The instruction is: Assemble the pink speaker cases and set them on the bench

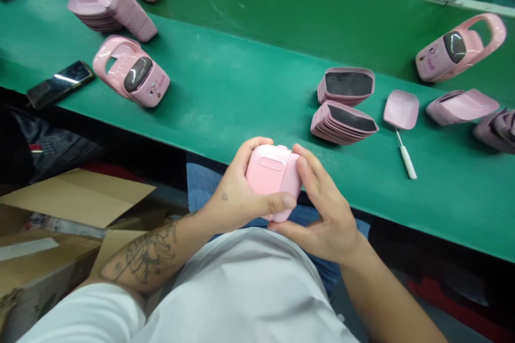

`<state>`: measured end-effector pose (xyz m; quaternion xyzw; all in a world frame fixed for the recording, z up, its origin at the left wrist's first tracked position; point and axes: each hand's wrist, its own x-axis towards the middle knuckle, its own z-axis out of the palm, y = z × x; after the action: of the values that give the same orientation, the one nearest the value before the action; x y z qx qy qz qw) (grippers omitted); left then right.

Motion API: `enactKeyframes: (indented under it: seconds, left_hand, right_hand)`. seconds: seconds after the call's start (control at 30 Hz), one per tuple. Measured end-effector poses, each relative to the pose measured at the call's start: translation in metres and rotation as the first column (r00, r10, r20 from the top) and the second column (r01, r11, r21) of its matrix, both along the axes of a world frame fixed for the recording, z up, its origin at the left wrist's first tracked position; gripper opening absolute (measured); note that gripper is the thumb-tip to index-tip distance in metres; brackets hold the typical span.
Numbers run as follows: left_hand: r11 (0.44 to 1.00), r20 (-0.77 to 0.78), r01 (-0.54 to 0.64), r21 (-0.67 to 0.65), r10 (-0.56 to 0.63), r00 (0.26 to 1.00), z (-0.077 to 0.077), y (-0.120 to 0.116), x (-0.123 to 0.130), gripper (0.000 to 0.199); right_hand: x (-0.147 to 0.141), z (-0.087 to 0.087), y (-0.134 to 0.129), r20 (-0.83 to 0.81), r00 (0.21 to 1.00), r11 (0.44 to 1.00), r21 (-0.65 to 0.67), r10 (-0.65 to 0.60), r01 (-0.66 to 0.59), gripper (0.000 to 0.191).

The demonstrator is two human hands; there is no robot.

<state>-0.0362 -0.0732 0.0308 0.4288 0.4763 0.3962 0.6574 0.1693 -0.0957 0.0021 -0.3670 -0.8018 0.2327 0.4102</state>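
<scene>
Both of my hands grip a small pink plastic case (272,177) with a rounded body and an oval recess on its face. My left hand (245,193) wraps its left side, with the thumb across the lower front. My right hand (317,209) holds its right side, and the fingers hide part of it. Beyond my hands, on the green belt (225,75), lie two stacks of pink shells with dark insides (345,86) (341,124). A single pink shell (401,109) lies to their right, next to a white-handled pick tool (407,161).
Pink handled devices with printed cartoon decoration (131,71) (458,48) and more stacked shells (462,107) rest along the belt. A black smartphone (60,83) lies near its left edge. An open cardboard box (72,198) sits below at my left.
</scene>
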Motion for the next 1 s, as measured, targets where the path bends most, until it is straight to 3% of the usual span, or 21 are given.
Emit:
enactKeyframes:
  seconds: [0.17,0.37,0.53,1.0]
  left_hand:
    - [1.0,-0.012,-0.002,0.028,0.003,1.0,-0.003,-0.003,0.0,0.086]
    - [0.996,0.016,0.009,0.085,-0.01,1.0,-0.004,-0.007,-0.002,0.077]
    - [0.996,-0.007,0.0,0.089,0.001,1.0,-0.005,-0.01,-0.004,0.082]
    - [0.978,-0.051,0.028,0.209,-0.017,0.999,-0.001,-0.011,-0.002,0.07]
  right_hand:
    - [-0.001,0.002,-0.007,0.054,0.997,0.995,-0.08,-0.062,0.066,0.126]
    - [-0.001,0.002,-0.006,0.046,0.999,0.999,0.032,-0.026,0.024,0.122]
    - [-0.004,0.003,-0.006,0.041,0.999,0.997,0.079,-0.021,0.018,0.121]
    - [-0.001,0.009,-0.011,0.076,0.997,0.996,0.09,0.001,-0.008,0.12]
